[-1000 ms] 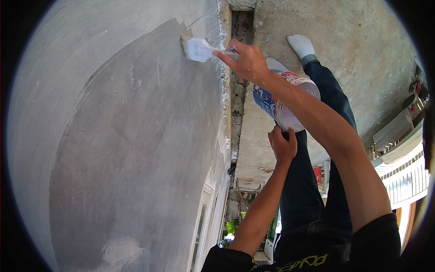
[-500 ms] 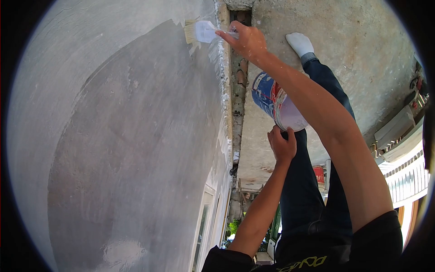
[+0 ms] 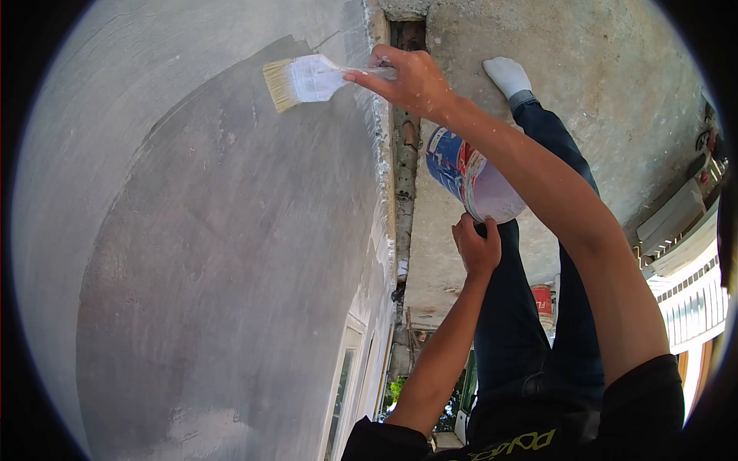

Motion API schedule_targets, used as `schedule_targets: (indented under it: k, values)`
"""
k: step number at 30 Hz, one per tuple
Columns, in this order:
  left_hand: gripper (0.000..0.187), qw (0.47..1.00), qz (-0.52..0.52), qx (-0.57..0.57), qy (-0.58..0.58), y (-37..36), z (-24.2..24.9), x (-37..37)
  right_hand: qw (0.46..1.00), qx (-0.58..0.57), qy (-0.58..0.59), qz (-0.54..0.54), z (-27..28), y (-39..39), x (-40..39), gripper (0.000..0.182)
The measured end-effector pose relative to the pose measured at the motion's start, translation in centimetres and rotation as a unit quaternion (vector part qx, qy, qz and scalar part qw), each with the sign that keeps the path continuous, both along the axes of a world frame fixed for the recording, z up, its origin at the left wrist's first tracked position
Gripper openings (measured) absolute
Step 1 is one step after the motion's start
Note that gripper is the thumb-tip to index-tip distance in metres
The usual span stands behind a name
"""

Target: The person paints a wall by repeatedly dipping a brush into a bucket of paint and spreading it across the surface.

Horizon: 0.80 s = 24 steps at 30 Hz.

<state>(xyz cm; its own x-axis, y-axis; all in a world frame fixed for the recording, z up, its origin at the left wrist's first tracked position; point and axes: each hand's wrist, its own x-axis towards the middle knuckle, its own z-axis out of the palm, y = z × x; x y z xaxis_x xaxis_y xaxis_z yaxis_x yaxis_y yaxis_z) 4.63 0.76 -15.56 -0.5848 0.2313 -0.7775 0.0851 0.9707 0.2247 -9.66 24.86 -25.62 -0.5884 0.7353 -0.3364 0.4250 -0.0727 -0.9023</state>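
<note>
My right hand point(image 3: 407, 81) grips the handle of a wide paintbrush point(image 3: 304, 79) whose white-coated bristles rest against a grey wall point(image 3: 231, 253). White paint covers the wall's outer area, and the brush sits at the edge of the darker bare patch. My left hand point(image 3: 477, 246) holds a white paint bucket point(image 3: 470, 177) with a blue and red label, tilted, below my right forearm.
I stand on a rough concrete ledge point(image 3: 615, 92), with my white-socked foot point(image 3: 507, 75) and dark trousers in view. A deep gap point(image 3: 405, 154) runs between wall and ledge. Far below are a window frame point(image 3: 346, 384), a red bucket point(image 3: 543, 301) and greenery.
The brush went up to the paint edge near the wall's corner, then swung left and slightly down across the grey patch. The bucket has hardly moved.
</note>
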Motion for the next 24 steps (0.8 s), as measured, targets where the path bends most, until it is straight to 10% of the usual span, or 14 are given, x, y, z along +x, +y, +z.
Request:
schedule_targets:
  k: [7,24]
  values:
    - [0.029,1.000,-0.014,-0.001,0.008,-0.5,0.1,0.5,0.989,0.056,-0.134,-0.033,-3.7,1.3,-1.0,0.051]
    - [0.031,1.000,0.027,0.004,0.012,-0.8,0.0,1.3,0.984,-0.038,-0.059,0.166,13.3,8.3,18.1,0.035]
